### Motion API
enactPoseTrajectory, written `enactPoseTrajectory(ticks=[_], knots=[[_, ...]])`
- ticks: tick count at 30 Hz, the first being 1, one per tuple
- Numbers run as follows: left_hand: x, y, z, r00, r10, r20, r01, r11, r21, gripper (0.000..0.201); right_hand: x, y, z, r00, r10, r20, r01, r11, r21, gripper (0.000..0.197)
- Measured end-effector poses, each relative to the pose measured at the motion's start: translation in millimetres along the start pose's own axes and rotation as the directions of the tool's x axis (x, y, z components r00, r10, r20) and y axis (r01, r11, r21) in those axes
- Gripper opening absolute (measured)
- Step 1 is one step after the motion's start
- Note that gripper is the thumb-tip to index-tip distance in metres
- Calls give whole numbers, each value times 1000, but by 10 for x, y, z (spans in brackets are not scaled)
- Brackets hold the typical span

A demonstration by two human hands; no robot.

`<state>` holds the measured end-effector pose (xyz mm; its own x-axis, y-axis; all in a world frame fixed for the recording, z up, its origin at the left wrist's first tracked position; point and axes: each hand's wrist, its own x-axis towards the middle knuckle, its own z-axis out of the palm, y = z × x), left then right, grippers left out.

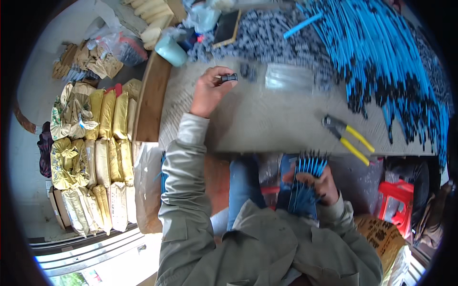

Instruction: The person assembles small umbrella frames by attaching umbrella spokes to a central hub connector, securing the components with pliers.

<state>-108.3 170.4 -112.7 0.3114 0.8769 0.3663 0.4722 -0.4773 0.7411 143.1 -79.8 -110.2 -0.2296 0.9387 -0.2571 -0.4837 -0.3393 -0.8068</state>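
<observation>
Over the left part of the table, my left hand [210,93] is closed, pinching a small black tube fitting [229,77] between thumb and fingers. A few similar dark pieces [248,71] lie just right of it, blurred. In front of my lap, below the table's near edge, my right hand [325,187] is wrapped round a bundle of thin blue tubes [311,167]. The bundle's upper ends point toward the table; their tips are blurred and dark. Yellow-handled pliers [347,137] rest on the table, above and right of my right hand.
Dark grey fittings [267,31] are heaped along the table's far side. Many blue tubes with black ends [377,52] cover its right. A clear plastic packet [288,77] lies mid-table. A wooden board [151,97] edges the left, beside stacked yellow sacks [109,114]. A red stool [397,202] stands right.
</observation>
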Motion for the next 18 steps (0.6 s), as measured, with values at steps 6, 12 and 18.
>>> enactPoseTrajectory(ticks=[6, 12, 18], knots=[[-834, 780, 57, 971, -182, 153, 234, 843, -484, 32, 35, -4, 35, 983, -6, 181, 52, 966, -252, 71], [-1480, 1072, 405, 973, -115, 200, 230, 504, -832, 41, -106, 87, 154, 942, -196, 272, 218, 974, -54, 27], [-1691, 1316, 440, 939, -130, 320, 345, 352, -870, 41, -162, 189, 97, 916, -262, 304, 290, 956, -50, 45]])
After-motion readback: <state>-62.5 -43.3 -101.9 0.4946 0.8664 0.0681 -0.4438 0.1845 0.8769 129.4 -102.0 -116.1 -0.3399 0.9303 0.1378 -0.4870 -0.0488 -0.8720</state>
